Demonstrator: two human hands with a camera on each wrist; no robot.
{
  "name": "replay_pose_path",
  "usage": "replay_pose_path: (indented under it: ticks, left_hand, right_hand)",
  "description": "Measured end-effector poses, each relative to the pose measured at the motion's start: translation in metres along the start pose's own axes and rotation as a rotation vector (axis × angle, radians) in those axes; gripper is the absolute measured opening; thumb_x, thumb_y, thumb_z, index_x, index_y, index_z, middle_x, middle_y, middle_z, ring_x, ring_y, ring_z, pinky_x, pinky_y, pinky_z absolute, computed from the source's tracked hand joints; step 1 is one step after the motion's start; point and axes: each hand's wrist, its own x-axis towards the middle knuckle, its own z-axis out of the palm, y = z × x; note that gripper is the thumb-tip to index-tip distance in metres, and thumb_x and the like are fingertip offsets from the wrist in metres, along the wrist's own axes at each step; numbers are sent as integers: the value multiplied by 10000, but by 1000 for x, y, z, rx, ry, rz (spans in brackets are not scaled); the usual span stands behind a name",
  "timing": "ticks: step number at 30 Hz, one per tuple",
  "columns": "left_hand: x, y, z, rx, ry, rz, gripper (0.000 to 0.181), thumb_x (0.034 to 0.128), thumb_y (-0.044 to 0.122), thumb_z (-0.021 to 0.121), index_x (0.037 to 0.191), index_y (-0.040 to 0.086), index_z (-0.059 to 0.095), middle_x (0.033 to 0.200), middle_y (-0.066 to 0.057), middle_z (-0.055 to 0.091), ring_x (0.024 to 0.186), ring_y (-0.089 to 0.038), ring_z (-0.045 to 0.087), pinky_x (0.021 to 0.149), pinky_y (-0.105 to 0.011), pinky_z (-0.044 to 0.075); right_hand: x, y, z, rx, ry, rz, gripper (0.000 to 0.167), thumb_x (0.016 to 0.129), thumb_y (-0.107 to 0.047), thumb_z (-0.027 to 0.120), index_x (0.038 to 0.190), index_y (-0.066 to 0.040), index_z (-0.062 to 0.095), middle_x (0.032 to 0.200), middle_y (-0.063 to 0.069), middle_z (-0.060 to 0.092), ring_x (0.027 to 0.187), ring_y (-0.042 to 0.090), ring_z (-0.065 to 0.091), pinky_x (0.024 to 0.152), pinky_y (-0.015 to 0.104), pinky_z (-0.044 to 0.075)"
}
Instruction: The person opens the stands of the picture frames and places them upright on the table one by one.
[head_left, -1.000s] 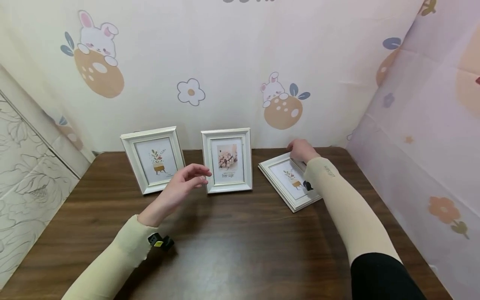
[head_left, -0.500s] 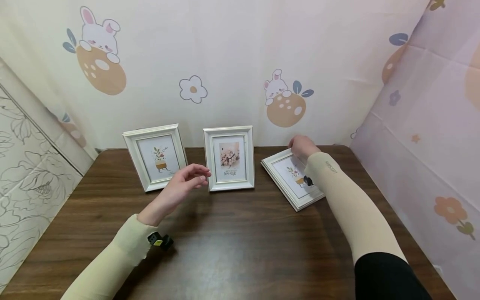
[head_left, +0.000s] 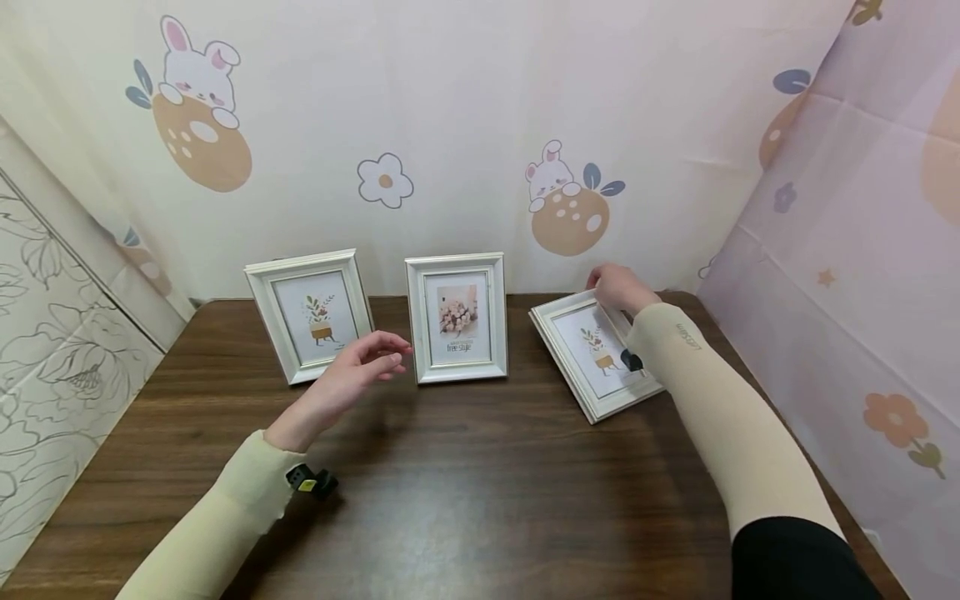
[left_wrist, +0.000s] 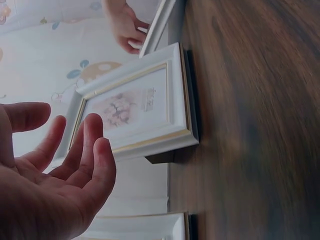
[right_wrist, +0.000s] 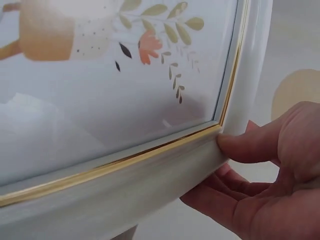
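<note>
Over the brown bench (head_left: 480, 492), the left hand (head_left: 345, 375) holds nothing; its fingers are loosely bent and parted, partly in front of the left frame (head_left: 287, 321) and just beside the middle frame (head_left: 496, 321), both standing. The right frame (head_left: 564, 360) tilts back, turned askew. At its upper right corner the right hand (head_left: 621, 287) pinches the edge, thumb (right_wrist: 245, 146) in front, fingers (right_wrist: 212, 197) behind. Beyond all 3 frames hangs a rabbit-patterned cloth (head_left: 465, 125).

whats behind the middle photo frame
Behind the middle frame, the left wrist view shows part of a dark piece, perhaps its stand, and patterned backdrop beyond. The frame hides the rest.
</note>
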Motion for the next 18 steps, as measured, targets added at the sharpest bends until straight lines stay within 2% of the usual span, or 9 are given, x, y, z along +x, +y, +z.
replay_pose_path:
  ticks: [6, 12, 18]
  left_hand:
    - [-1, -7, -7, 3, -3, -8, 289, 1039, 178, 535, 1271, 7, 553, 1326, -218, 551, 1189, -455, 538, 1016, -576, 421]
    - [-2, -11, -13, -12, -3, -21, 300, 1042, 188, 532, 1272, -3, 550, 1335, -238, 542, 1203, -470, 521, 1026, -587, 412]
    - [-5, -12, -18, -28, -1, -33, 301, 1049, 179, 521, 1280, -12, 543, 1346, -231, 534, 1211, -469, 512, 1028, -572, 421]
  right_hand:
    - [-6, 5, -6, 38, 22, 13, 279, 915, 47, 427, 1155, 4, 565, 1162, 234, 555, 1034, 379, 495, 878, 498, 436]
    - [-13, 11, -15, 129, 38, 34, 282, 922, 33, 442, 1162, -28, 576, 1196, 230, 534, 1063, 385, 477, 883, 496, 426]
    - [-23, 16, -23, 176, 44, -18, 260, 948, 16, 479, 1166, -2, 621, 1185, 239, 565, 1056, 384, 501, 877, 490, 451]
